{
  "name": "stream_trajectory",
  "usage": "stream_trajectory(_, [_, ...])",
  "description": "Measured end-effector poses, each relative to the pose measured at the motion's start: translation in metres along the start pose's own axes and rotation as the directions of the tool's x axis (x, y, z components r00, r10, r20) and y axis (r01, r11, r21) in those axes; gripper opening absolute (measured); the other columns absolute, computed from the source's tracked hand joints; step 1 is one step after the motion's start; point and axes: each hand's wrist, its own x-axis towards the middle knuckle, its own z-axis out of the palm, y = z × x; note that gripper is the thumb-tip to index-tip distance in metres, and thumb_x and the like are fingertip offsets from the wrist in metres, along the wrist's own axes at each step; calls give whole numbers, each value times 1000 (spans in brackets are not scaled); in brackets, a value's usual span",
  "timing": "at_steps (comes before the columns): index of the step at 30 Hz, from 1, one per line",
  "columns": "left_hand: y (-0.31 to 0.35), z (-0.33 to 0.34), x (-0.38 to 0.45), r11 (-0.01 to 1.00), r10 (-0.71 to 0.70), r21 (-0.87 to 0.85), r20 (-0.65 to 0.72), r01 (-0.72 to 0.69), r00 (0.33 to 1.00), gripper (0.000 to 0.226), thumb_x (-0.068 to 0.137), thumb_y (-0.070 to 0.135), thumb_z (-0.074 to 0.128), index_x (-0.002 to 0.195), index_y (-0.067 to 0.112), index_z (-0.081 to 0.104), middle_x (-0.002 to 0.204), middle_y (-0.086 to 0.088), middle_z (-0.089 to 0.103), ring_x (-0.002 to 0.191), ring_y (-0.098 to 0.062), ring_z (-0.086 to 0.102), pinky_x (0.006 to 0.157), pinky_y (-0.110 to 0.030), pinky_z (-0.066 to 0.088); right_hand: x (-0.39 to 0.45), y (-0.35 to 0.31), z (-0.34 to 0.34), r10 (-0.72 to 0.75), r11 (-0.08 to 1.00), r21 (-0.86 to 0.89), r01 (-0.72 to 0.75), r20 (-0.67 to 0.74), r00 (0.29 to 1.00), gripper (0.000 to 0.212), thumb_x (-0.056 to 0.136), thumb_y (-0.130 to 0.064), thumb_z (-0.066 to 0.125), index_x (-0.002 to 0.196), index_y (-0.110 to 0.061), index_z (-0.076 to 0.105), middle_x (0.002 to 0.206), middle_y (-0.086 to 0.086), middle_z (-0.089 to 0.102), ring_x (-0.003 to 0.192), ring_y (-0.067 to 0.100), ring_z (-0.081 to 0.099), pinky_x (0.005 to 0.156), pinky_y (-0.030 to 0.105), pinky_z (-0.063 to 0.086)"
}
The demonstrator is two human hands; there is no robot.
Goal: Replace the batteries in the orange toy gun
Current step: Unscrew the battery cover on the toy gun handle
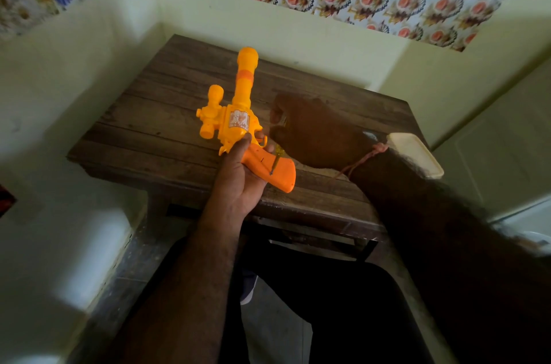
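The orange plastic toy gun [238,122] is clasped at its handle by the left grip [243,177], steadied for the thin screwdriver [275,160] pinched in the closed right grip [313,131].

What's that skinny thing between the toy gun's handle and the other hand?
In the head view, a thin screwdriver runs from the right hand down to the toy gun's orange grip, its tip touching it.

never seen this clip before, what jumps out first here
The bright orange toy gun stands out at centre, held by its grip in the left hand above the dark wooden table, barrel pointing away. The right hand holds a thin screwdriver, tip on the grip. A cream box sits at the table's right edge.
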Motion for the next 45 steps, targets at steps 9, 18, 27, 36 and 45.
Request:
stream_trajectory(9, [-1, -4, 0, 999, 36, 29, -26, -35, 999, 61, 95, 26, 59, 151, 18, 34, 122, -8, 58, 128, -37, 49, 110, -61, 32, -2, 3, -1, -18, 1000, 19, 18, 27, 999, 34, 76, -20, 69, 108, -15, 56, 97, -3, 56, 85, 14, 54, 55, 15, 34])
stream_trajectory(18, [2, 2, -5, 1000, 13, 0, 6, -13, 1000, 69, 85, 29, 67, 148, 22, 38, 151, -19, 41, 122, -34, 48, 103, -60, 40, -3, 1, -3, 33, 999, 0, -33, 24, 999, 20, 87, -21, 60, 105, -14, 58, 84, -9, 51, 80, 14, 51, 63, 24, 35])
stream_trajectory(27, [3, 7, -9, 1000, 14, 4, -4, -14, 1000, 60, 92, 26, 60, 148, 20, 38, 126, -10, 57, 115, -31, 55, 101, -57, 45, -6, 1, -10, -18, 997, 70, 18, -3, 1000, 31, 75, -17, 71, 103, -13, 59, 88, -8, 55, 75, 8, 51, 58, 7, 35])
stream_trajectory(36, [5, 9, -11, 999, 39, -1, 21, -39, 999, 51, 95, 26, 56, 145, 25, 41, 103, -1, 63, 84, -18, 62, 83, -45, 51, -29, 37, -11, 366, 897, 372, -241, -314, 876, 11, 77, -21, 75, 75, -18, 65, 67, -2, 67, 60, 8, 62, 54, 25, 49])
stream_trajectory(45, [5, 9, -8, 997, 38, -63, -48, -41, 998, 60, 89, 26, 58, 147, 20, 43, 101, -3, 68, 84, -18, 64, 88, -45, 48, -47, 83, 65, 613, 769, 372, -520, -200, 764, 15, 74, -17, 77, 76, -19, 62, 75, -4, 64, 72, 11, 62, 61, 25, 51])
